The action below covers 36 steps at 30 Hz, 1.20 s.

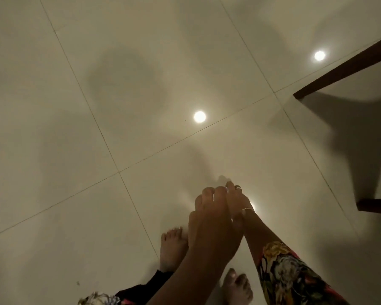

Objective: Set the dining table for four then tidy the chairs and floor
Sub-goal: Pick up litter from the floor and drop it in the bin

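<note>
I look straight down at a glossy cream tiled floor (141, 106). My left hand (209, 216) and my right hand (234, 200) are held close together low over the tiles, the left partly covering the right. The back of my left hand faces me and its fingers bend away, so whatever is under them is hidden. My right hand wears a ring and a bracelet, and its fingertips point toward the floor. Nothing shows in either hand. My bare feet (173, 245) stand just below the hands.
Two dark wooden chair legs, one slanted (343, 69) and one lower (374, 208), stand at the right edge and cast shadows on the tiles. Ceiling lights reflect as bright spots on the floor. A small dark speck (78, 283) lies at the lower left.
</note>
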### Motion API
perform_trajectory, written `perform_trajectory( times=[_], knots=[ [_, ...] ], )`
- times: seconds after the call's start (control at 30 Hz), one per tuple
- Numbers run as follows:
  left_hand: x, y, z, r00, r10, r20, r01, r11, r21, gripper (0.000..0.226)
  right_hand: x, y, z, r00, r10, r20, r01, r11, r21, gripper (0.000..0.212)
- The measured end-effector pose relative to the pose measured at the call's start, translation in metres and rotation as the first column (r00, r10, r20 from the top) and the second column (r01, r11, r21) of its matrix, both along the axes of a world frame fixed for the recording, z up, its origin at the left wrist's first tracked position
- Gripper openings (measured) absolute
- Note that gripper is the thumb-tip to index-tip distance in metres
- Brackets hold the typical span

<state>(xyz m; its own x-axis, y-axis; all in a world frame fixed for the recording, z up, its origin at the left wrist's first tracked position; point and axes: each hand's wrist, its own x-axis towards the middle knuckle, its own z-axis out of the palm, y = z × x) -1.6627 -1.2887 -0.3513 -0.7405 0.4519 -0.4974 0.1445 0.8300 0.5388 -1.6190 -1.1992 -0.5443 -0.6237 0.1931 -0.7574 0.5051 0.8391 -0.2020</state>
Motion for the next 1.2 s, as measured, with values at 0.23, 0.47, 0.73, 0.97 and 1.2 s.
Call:
perform_trajectory(
  times=[0.23,0.47,0.73,0.97,1.2],
  knots=[
    [0.032,-0.016,0.034,0.998,-0.022,0.051,0.026,0.995,-0.091,0.039,0.047,0.019,0.111,0.990,0.034,-0.135,-0.033,0.999,0.010,0.028],
    [0.061,-0.014,0.151,0.957,-0.290,0.020,0.291,0.950,-0.112,0.035,0.111,0.013,0.294,0.953,-0.282,-0.112,0.282,0.959,-0.019,0.033],
    [0.092,-0.014,0.237,0.820,-0.572,0.020,0.569,0.811,-0.137,0.031,0.210,-0.031,0.446,0.679,-0.710,-0.184,0.724,0.690,0.007,0.044],
    [0.187,-0.007,0.281,0.599,-0.799,-0.052,0.791,0.601,-0.115,0.033,0.324,-0.070,0.476,0.444,-0.860,-0.253,0.892,0.451,0.033,0.040],
    [0.361,-0.028,0.316,0.406,-0.913,-0.043,0.901,0.407,-0.152,0.032,0.496,-0.133,0.516,0.267,-0.919,-0.291,0.961,0.275,0.014,0.043]
  ],
)
